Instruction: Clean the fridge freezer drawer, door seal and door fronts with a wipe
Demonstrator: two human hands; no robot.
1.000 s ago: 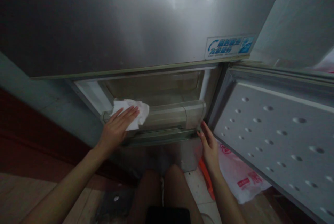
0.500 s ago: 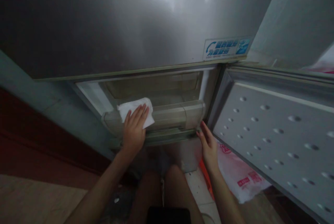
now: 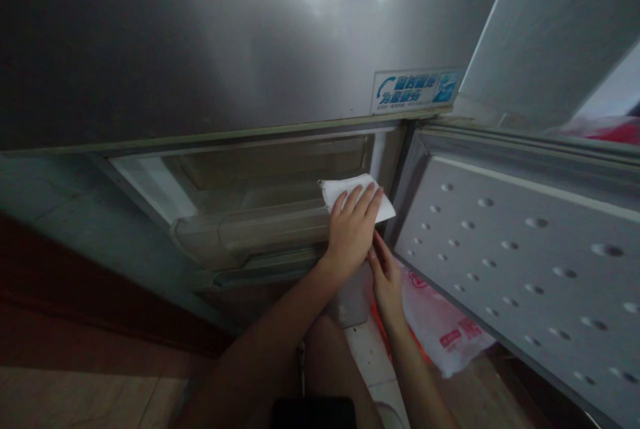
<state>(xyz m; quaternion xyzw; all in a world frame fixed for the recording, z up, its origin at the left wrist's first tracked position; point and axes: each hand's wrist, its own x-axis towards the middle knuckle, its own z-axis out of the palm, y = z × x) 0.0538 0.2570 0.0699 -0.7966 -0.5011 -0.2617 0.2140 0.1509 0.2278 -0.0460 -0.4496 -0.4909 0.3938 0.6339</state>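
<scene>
My left hand (image 3: pixel 352 232) lies flat, fingers stretched out, pressing a white cloth (image 3: pixel 350 190) against the right end of the clear freezer drawer (image 3: pixel 250 232). The drawer sits in the open lower compartment of a silver fridge (image 3: pixel 225 35). My right hand (image 3: pixel 387 279) is just below and right of the left one, fingers extended, resting at the drawer's lower right corner near the compartment frame. It holds nothing that I can see.
The lower door (image 3: pixel 525 249) stands open to the right, its white liner dotted with dimples. A white plastic bag with red print (image 3: pixel 440 329) lies on the floor below it. My knees (image 3: pixel 325 355) are under the drawer. A blue sticker (image 3: pixel 415 90) marks the upper door.
My left hand has slid the cloth along the drawer front from its left end to its right end. My right hand has stayed near the drawer's lower right corner.
</scene>
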